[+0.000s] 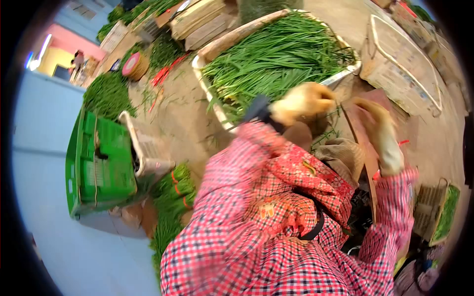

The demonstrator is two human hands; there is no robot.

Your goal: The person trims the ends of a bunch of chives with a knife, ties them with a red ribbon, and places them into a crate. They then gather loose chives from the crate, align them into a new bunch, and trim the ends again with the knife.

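My left hand, in a pale yellowish glove, is over the near right edge of a white crate. Its fingers curl inward; anything inside them is hidden by blur. My right hand, gloved alike, is a short way to the right above a reddish-brown board. Its fingers stretch loosely toward my left hand, blurred, with nothing visible in them. Long green chive-like stalks fill the crate. A few loose green blades lie below and between my hands.
A green crate and a white basket stand left, beside bundles of stalks tied in red. Red strips lie on the floor. A wire-rimmed white basket is at right. Another person is partly visible low right.
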